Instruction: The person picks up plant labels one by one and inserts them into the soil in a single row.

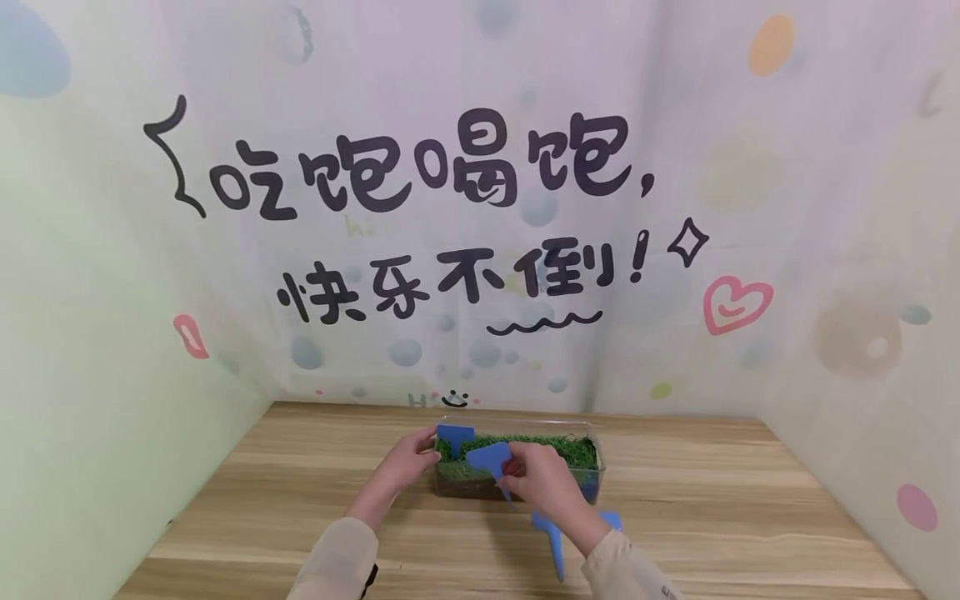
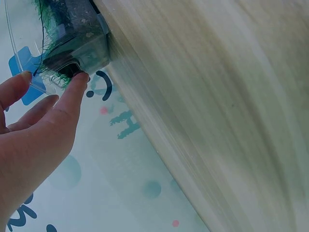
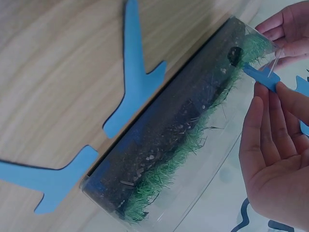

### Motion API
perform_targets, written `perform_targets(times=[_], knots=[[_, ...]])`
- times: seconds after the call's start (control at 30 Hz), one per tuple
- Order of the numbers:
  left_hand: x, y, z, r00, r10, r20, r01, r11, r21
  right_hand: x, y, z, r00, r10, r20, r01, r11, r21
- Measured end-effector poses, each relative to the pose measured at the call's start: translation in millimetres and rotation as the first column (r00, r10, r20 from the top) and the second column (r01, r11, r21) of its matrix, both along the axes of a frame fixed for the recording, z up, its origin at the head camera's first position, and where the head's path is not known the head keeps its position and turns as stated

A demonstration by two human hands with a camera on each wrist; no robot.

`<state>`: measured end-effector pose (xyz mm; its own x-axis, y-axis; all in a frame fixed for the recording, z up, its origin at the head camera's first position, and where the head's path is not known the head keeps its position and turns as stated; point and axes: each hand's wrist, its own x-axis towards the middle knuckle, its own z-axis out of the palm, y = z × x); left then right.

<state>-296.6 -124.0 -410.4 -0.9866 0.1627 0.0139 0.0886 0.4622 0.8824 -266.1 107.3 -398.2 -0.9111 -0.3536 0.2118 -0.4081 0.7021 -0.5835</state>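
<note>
Pinching a blue tag (image 1: pixel 486 457), the right hand (image 1: pixel 542 477) works at the clear container (image 1: pixel 468 487), apparently steadied by the unclenched left hand (image 1: pixel 407 460).

A table (image 1: pixel 315 475) with light brown wood grain running left to right carries the things. Toward its far side, right of the middle, sits a clear box (image 1: pixel 468 490), its long sides running left to right. Just on the near side of it, toward its right end, two blue T-shaped tags (image 1: pixel 556 550) lie flat, slightly apart, their stems pointing away from the box.
</note>
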Motion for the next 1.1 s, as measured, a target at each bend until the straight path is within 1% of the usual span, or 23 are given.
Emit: perform_targets(times=[0.2, 0.43, 0.63, 0.87, 1.1], knots=[[0.2, 1, -0.5, 1.0, -0.002, -0.002, 0.002, 1.0, -0.004, -3.2, 1, 4.4, 1.0, -0.025, -0.007, 0.025, 0.999, -0.032], [0.1, 0, -0.4, 1.0, 0.015, 0.02, -0.015, 1.0, 0.003, -7.0, 0, 10.9, 0.999, -0.036, -0.008, 0.035, 0.997, -0.072], [-0.2, -1, -1.7, 0.999, 0.024, 0.021, -0.024, 1.0, 0.0, -13.3, -1, 14.1, 0.999, -0.05, -0.021, 0.048, 0.996, -0.072], [-0.6, -2, -2.7, 0.999, 0.017, 0.037, -0.017, 1.0, -0.015, -18.5, -3, 19.6, 0.999, -0.05, -0.019, 0.048, 0.994, -0.099], [-1.3, -1, -3.0, 0.999, 0.011, 0.044, -0.011, 1.0, 0.008, -23.3, -5, 22.7, 0.998, -0.066, -0.025, 0.063, 0.991, -0.116]])
